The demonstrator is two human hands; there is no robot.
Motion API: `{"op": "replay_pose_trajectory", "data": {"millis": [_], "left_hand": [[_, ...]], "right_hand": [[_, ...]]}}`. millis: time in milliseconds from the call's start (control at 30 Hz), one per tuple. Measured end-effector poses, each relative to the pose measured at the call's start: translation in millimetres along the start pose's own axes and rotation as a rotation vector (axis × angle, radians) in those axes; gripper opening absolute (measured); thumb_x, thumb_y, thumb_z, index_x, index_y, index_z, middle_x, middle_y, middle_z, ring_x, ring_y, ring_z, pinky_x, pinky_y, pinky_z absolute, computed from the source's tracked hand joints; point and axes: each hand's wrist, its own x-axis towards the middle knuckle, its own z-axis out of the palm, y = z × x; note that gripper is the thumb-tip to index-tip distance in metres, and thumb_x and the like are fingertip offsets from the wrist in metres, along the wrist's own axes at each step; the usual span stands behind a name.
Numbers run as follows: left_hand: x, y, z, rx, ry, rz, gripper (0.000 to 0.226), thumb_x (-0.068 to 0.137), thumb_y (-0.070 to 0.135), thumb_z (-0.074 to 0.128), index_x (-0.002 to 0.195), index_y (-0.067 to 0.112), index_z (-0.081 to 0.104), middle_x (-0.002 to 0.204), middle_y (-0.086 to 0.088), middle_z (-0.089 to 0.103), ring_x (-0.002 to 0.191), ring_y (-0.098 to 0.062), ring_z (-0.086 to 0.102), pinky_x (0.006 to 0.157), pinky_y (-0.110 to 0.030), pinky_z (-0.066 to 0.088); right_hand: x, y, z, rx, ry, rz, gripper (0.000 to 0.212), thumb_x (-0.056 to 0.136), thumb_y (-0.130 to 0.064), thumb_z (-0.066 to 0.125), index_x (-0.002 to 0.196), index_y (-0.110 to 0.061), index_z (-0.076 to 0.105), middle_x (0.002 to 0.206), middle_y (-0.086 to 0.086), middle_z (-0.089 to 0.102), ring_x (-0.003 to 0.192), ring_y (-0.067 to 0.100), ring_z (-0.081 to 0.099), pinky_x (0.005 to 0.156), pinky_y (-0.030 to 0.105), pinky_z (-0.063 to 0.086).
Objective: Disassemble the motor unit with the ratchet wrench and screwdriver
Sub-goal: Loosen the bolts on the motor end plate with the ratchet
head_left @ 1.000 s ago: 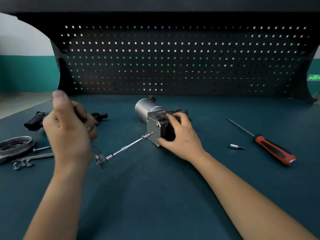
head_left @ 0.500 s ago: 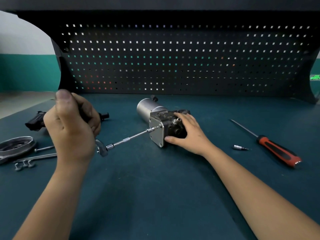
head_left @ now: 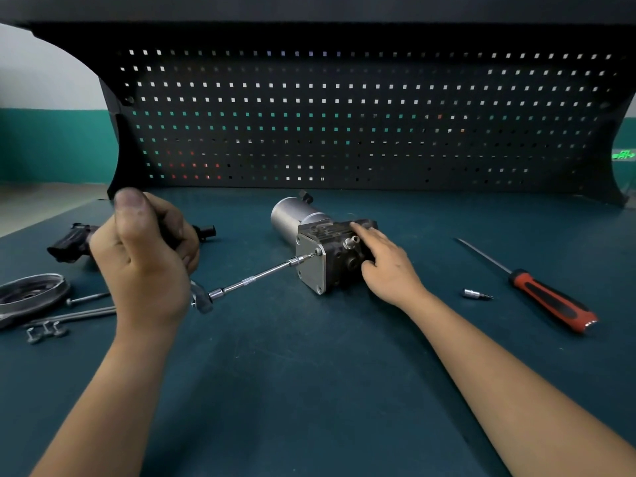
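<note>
**Wrench set on the motor's end plate**

The left hand [head_left: 148, 263] has its fingers wrapped tightly round the chrome ratchet wrench [head_left: 241, 285], whose extension meets a bolt on the silver-and-grey metal motor unit [head_left: 311, 266]. The unit lies mid-way across the dark teal tabletop [head_left: 309, 390]. The right hand [head_left: 387, 270] clasps its dark block between fingers and thumb.

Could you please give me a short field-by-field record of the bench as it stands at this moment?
Left hand: grips ratchet wrench handle
Right hand: holds motor unit on the bench
Wrench tip: at a screw on the silver end plate
Screwdriver: lying right of the unit, untouched
Small bit: between unit and screwdriver
Far left: round cover, long bolts, black part
</note>
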Motion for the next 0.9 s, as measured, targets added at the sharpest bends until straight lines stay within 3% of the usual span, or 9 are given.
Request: {"op": "replay_pose_trajectory", "data": {"millis": [533, 667, 800, 900], "left_hand": [[-7.3, -2.2, 0.3, -0.031, -0.04, -0.01, 0.042, 0.074, 0.053, 0.035, 0.042, 0.027, 0.047, 0.033, 0.015, 0.032, 0.03, -0.003, 0.025, 0.039, -0.009, 0.02], [-3.9, -0.7, 0.7, -0.025, -0.193, -0.018, 0.04, 0.074, 0.051, 0.039, 0.043, 0.027, 0.049, 0.034, 0.015, 0.034, 0.031, -0.003, 0.024, 0.039, -0.01, 0.019], [8.0, 1.4, 0.2, 0.065, -0.454, 0.051, 0.039, 0.075, 0.054, 0.054, 0.046, 0.027, 0.052, 0.038, 0.019, 0.037, 0.034, 0.0, 0.028, 0.042, -0.012, 0.019], [8.4, 3.3, 1.4, 0.176, -0.532, 0.04, 0.03, 0.07, 0.028, 0.043, 0.044, 0.018, 0.051, 0.038, 0.01, 0.038, 0.034, -0.002, 0.031, 0.041, -0.014, 0.024]], "right_hand": [[-1.1, -0.4, 1.2, -0.043, -0.015, 0.009, 0.072, 0.081, 0.003, 0.044, 0.147, -0.022, 0.025, 0.154, 0.0, 0.024, 0.144, 0.012, 0.012, 0.116, 0.041, 0.016], [3.7, -3.6, -1.6, -0.169, -0.032, -0.016, 0.072, 0.081, -0.002, 0.049, 0.146, -0.02, 0.025, 0.151, 0.0, 0.028, 0.14, 0.018, 0.018, 0.115, 0.041, 0.019], [17.6, -1.1, -18.1, -0.381, -0.179, -0.073, 0.078, 0.079, -0.018, 0.061, 0.146, -0.025, 0.023, 0.146, -0.001, 0.028, 0.136, 0.02, 0.021, 0.114, 0.047, 0.016], [23.7, 10.6, -27.4, -0.365, -0.28, -0.115, 0.089, 0.074, -0.029, 0.071, 0.147, -0.027, 0.019, 0.152, -0.005, 0.016, 0.141, 0.016, 0.014, 0.117, 0.042, 0.011]]}}
